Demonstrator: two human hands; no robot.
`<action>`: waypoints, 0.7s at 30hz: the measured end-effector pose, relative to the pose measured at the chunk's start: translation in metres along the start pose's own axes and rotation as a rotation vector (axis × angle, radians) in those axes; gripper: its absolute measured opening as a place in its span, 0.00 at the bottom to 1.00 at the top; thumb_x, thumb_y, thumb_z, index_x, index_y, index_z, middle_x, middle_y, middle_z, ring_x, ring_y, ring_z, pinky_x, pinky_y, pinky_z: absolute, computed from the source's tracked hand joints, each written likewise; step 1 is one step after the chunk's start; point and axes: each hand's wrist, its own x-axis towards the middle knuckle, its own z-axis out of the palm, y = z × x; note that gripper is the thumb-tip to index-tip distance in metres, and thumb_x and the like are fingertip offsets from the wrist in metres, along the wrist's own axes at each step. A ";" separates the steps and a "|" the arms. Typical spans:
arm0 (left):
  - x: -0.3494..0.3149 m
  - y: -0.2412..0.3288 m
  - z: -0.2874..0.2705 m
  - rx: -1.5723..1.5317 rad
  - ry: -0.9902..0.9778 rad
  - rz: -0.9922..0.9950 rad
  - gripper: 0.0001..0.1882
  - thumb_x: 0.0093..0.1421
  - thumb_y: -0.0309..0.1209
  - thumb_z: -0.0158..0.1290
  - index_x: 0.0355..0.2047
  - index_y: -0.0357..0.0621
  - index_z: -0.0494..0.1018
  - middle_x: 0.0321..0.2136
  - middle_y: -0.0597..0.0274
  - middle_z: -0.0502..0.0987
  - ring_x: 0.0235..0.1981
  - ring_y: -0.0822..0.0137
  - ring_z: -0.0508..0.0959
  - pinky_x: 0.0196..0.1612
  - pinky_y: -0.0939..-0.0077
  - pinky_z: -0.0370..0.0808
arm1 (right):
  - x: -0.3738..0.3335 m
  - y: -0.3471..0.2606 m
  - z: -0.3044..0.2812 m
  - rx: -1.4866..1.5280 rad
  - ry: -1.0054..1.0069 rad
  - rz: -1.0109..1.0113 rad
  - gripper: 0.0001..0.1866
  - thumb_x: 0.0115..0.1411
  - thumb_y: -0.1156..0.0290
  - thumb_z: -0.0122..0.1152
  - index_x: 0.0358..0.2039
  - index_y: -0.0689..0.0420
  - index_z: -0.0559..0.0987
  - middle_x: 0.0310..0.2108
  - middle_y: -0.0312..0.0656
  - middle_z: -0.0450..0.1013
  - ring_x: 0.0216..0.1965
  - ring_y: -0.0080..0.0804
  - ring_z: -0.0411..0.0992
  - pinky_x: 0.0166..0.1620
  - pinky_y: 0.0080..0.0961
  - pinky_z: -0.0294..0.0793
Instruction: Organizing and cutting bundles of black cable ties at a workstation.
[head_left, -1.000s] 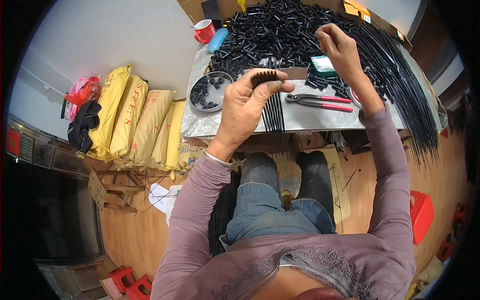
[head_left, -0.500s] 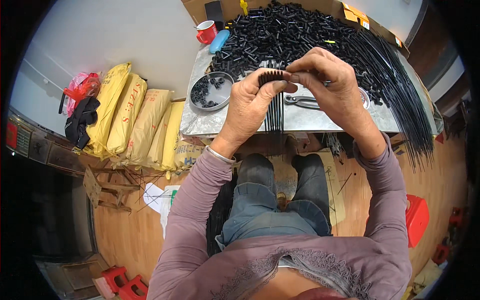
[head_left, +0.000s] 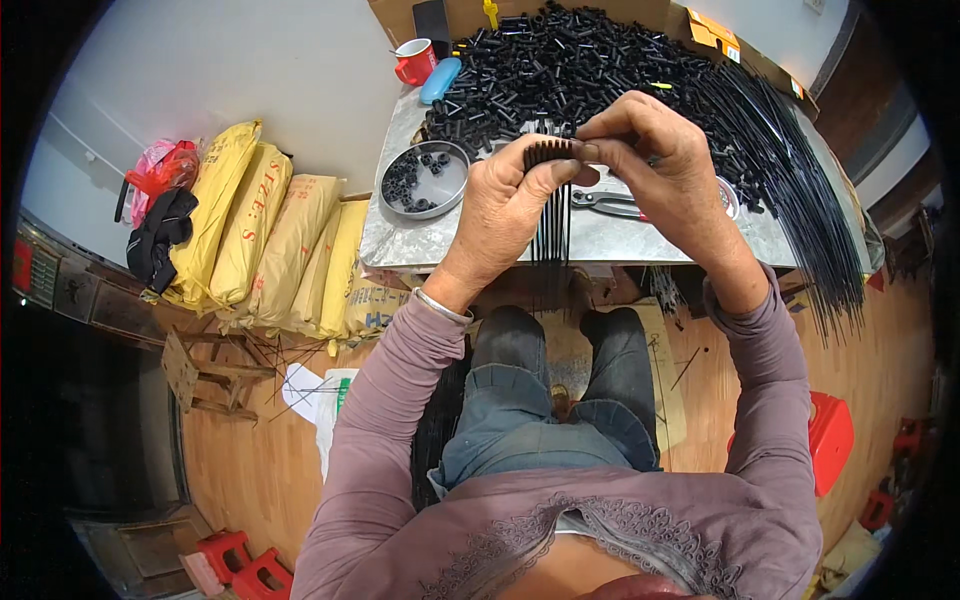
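Thin black rods (head_left: 551, 240) hang downward in a flat row from my left hand (head_left: 502, 205), whose thumb and fingers are closed around their upper ends. The thick dark tops stand side by side like comb teeth. Against the right end of this row, the fingertips of my right hand (head_left: 668, 172) are pinched together. Whatever is between those fingertips is too small and covered to name. Beneath the hands, on the grey table (head_left: 420, 243), lies a hand cutter with dark metal handles (head_left: 608, 206), partly hidden by my right hand.
A large heap of short black tubes (head_left: 570, 65) covers the table's back. Long black rods (head_left: 820, 225) overhang its right edge. At left are a round metal tray (head_left: 385, 192) with small black parts, a red mug (head_left: 412, 66) and a blue case (head_left: 440, 80). Yellow sacks (head_left: 268, 225) lean nearby.
My left hand and the row of rods have shifted very slightly to the right. The right hand keeps its pinch at the row's end, its raised fingers slightly higher.
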 end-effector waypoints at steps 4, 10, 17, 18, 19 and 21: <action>0.000 -0.001 0.000 -0.006 0.009 -0.006 0.09 0.64 0.27 0.49 0.41 0.34 0.73 0.35 0.56 0.79 0.38 0.66 0.80 0.45 0.76 0.76 | -0.003 -0.001 0.000 0.014 0.000 -0.005 0.03 0.54 0.79 0.61 0.31 0.63 0.77 0.27 0.39 0.72 0.26 0.23 0.74 0.28 0.18 0.74; -0.001 -0.001 0.000 0.016 0.013 -0.004 0.09 0.64 0.27 0.49 0.41 0.34 0.73 0.34 0.56 0.79 0.38 0.66 0.80 0.45 0.76 0.76 | -0.003 -0.004 0.001 0.085 -0.013 0.060 0.04 0.53 0.82 0.61 0.31 0.63 0.77 0.27 0.37 0.71 0.29 0.21 0.72 0.30 0.17 0.71; 0.000 -0.003 0.007 0.011 0.028 0.035 0.10 0.64 0.29 0.49 0.38 0.35 0.75 0.30 0.59 0.81 0.35 0.72 0.80 0.42 0.78 0.76 | 0.001 -0.002 -0.002 -0.024 -0.005 -0.052 0.04 0.53 0.77 0.62 0.30 0.62 0.77 0.25 0.39 0.72 0.24 0.26 0.75 0.26 0.20 0.74; 0.001 -0.003 0.007 0.007 0.031 0.038 0.10 0.64 0.29 0.49 0.38 0.35 0.75 0.30 0.59 0.81 0.35 0.72 0.80 0.42 0.78 0.76 | 0.002 0.000 -0.003 -0.080 -0.002 -0.067 0.04 0.53 0.76 0.63 0.29 0.61 0.77 0.25 0.39 0.73 0.24 0.27 0.75 0.26 0.21 0.73; 0.001 -0.002 0.006 0.007 0.032 0.038 0.10 0.64 0.29 0.49 0.38 0.35 0.75 0.30 0.59 0.81 0.35 0.72 0.80 0.42 0.78 0.76 | 0.001 0.000 -0.004 -0.079 -0.002 -0.068 0.04 0.53 0.76 0.63 0.29 0.61 0.77 0.25 0.39 0.73 0.24 0.27 0.75 0.26 0.21 0.73; 0.001 0.000 0.004 0.031 0.022 0.029 0.09 0.64 0.28 0.49 0.38 0.35 0.75 0.30 0.59 0.82 0.35 0.72 0.80 0.42 0.78 0.76 | 0.000 0.000 -0.007 -0.191 -0.046 0.104 0.05 0.51 0.80 0.64 0.28 0.63 0.76 0.24 0.37 0.72 0.26 0.21 0.71 0.28 0.17 0.69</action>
